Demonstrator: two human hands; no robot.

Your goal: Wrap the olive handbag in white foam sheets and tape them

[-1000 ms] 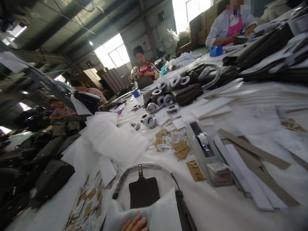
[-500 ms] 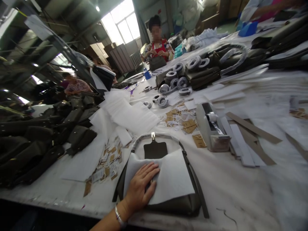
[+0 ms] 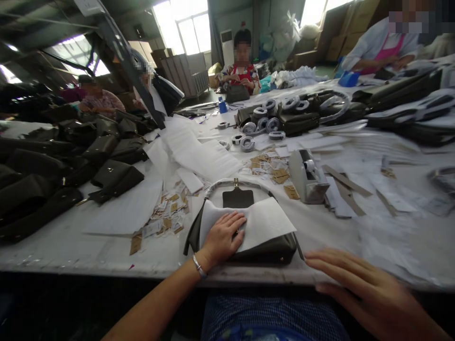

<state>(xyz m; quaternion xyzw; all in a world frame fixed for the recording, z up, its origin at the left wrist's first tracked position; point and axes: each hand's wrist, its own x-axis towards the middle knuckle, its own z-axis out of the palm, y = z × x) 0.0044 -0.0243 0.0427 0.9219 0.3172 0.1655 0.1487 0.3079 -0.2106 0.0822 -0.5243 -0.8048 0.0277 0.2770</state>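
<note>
A dark olive handbag [image 3: 263,253] lies at the front edge of the table, its wrapped handle [image 3: 213,188] arching away from me. Across its front is a white foam sheet [image 3: 270,220], and the bag's dark flap tab [image 3: 238,199] with a metal clasp shows beyond it. My left hand [image 3: 223,237] rests flat on the sheet, fingers stretched out, a bracelet at the wrist. To the right of the bag, my right hand [image 3: 362,279] hovers by the table edge with fingers extended, slightly blurred, holding nothing.
Loose paper tags [image 3: 167,213] lie left of the bag, and a tape dispenser [image 3: 309,177] stands beyond it at right. Dark bags [image 3: 117,177] are heaped at left. White foam sheets [image 3: 199,154] and coiled wrapped straps [image 3: 247,143] lie farther back. Several people work around the table.
My right hand has come into view at the lower right. My left hand stays flat on the sheet over the handbag. The camera view has shifted and levelled, showing my lap.
</note>
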